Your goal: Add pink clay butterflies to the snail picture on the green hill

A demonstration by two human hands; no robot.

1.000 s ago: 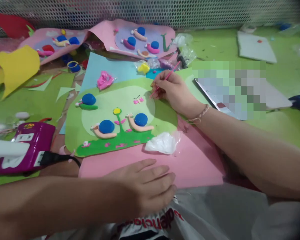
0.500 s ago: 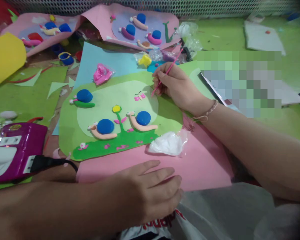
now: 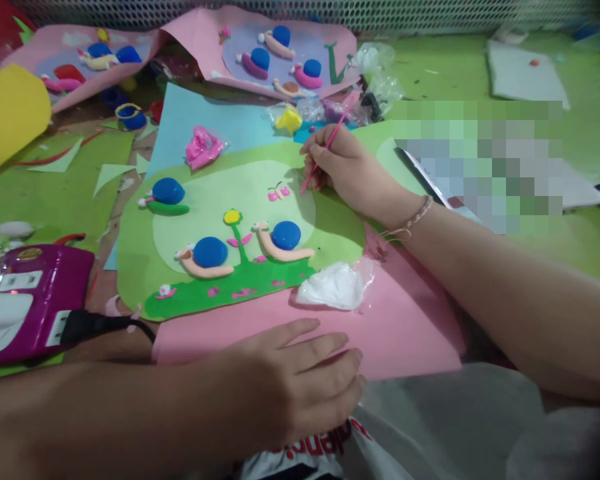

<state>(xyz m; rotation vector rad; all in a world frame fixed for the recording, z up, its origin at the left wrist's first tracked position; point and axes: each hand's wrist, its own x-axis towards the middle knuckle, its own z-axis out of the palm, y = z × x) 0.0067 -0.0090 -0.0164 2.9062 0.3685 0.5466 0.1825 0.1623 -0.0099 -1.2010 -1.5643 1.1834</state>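
Observation:
Between the thumb and fingers of my right hand (image 3: 337, 163) is a thin pink stick (image 3: 325, 150), its lower tip over the green paper picture (image 3: 140, 273), right of a small pink clay butterfly (image 3: 279, 193). Clay snails with blue domed shells, such as the left one (image 3: 210, 252) and the right one (image 3: 285, 237), sit on the picture. A yellow clay flower (image 3: 233, 217) stands between those two. My left hand (image 3: 310, 380) lies with fingers stretched out, over the pink paper (image 3: 410, 333), below a bag of white clay (image 3: 333, 287).
A purple power strip (image 3: 75, 273) with a black plug (image 3: 87, 327) is at left. Pink clay (image 3: 203, 148) and yellow clay (image 3: 289, 121) lie behind the picture. Another snail picture (image 3: 290, 60) is at the back, near a metal mesh (image 3: 300, 17). A white board (image 3: 525, 77) is at far right.
My right hand has shifted slightly left, and the pink stick stands a little steeper with its top end lower. My left hand stays put.

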